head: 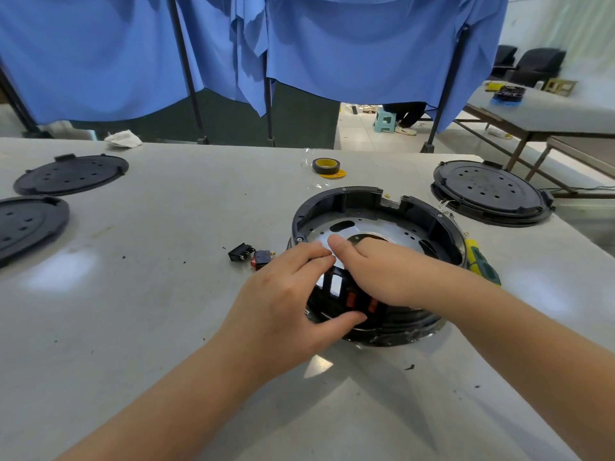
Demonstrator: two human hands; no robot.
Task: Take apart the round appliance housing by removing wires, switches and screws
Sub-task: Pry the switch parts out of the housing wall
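- The housing (376,227) sits on the tabletop (166,311) at centre-right, with two red switches (361,302) still in its 6 o'clock wall.
- The left hand (283,304) grips that wall from outside, thumb under the switches.
- The right hand (376,264) reaches inside, fingers curled behind them; it is nearer.
- Two freed switches (253,256) lie at 9 o'clock.

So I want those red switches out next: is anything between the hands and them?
Nothing visible is. The left hand grips the housing wall from outside, its thumb just below the red switches. The right hand reaches inside behind them. Two loose switches lie apart on the table.
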